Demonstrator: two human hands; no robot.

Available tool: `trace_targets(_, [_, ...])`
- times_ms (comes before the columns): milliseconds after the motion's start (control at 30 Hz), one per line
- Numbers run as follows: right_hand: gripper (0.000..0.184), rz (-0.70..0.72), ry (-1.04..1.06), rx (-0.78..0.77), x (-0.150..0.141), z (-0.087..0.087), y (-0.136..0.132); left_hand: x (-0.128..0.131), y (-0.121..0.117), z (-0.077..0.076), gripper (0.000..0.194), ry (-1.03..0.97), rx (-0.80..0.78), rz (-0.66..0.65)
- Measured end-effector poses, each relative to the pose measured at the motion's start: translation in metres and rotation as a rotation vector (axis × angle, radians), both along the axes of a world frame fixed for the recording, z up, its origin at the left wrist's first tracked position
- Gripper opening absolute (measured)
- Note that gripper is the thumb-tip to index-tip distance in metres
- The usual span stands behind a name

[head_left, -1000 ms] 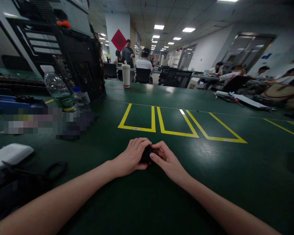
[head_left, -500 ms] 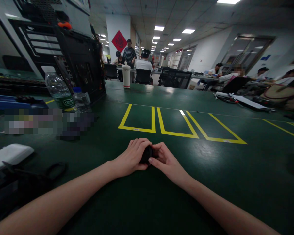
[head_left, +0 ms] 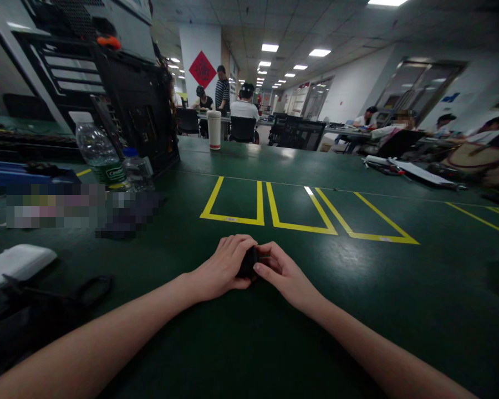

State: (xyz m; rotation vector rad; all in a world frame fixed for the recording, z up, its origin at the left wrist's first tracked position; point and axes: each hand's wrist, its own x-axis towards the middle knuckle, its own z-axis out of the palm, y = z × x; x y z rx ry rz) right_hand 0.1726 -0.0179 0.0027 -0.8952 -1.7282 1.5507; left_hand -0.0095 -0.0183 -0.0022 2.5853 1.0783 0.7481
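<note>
A small black rounded object sits between my two hands, low over the green table; its kind does not show. My left hand wraps over its left side and top, with the fingers curled round it. From the right, my right hand pinches its edge, the thumb on the near side and the fingers bent behind. The hands cover much of the object. Just beyond them, yellow tape outlines mark the tabletop.
On the left stand a clear bottle, a smaller blue-capped bottle and a black equipment frame. A white device and dark cables lie nearer. Farther back are a white cup and papers. Several people sit or stand beyond.
My right thumb and fingers have shifted slightly at the black object's edge. My left hand keeps its place. In the background, the standing person in stripes has turned.
</note>
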Motion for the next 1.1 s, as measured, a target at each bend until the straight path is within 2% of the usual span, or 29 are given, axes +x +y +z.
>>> trace_targets(100, [0.024, 0.018, 0.026, 0.019, 0.000, -0.001, -0.001, -0.001, 0.000, 0.000, 0.062, 0.006, -0.002, -0.009])
trace_targets(300, [0.017, -0.051, 0.020, 0.007, -0.001, -0.004, -0.001, -0.001, -0.002, 0.006, 0.060, 0.037, -0.021, -0.011])
trace_targets(500, [0.028, -0.063, -0.033, -0.040, 0.001, 0.001, 0.000, -0.001, -0.004, 0.012, 0.058, 0.046, -0.038, -0.009])
trace_targets(667, [0.026, 0.009, 0.057, -0.007, 0.001, -0.002, 0.000, -0.001, -0.002, 0.007, 0.061, 0.048, -0.029, -0.010])
trace_targets(900, [0.019, -0.030, 0.070, -0.002, 0.000, -0.006, 0.000, -0.001, 0.001, -0.001, 0.062, 0.022, 0.004, 0.004])
trace_targets(1100, [0.029, -0.049, -0.008, -0.035, 0.001, -0.003, 0.000, -0.001, -0.003, 0.009, 0.060, 0.048, -0.049, -0.012])
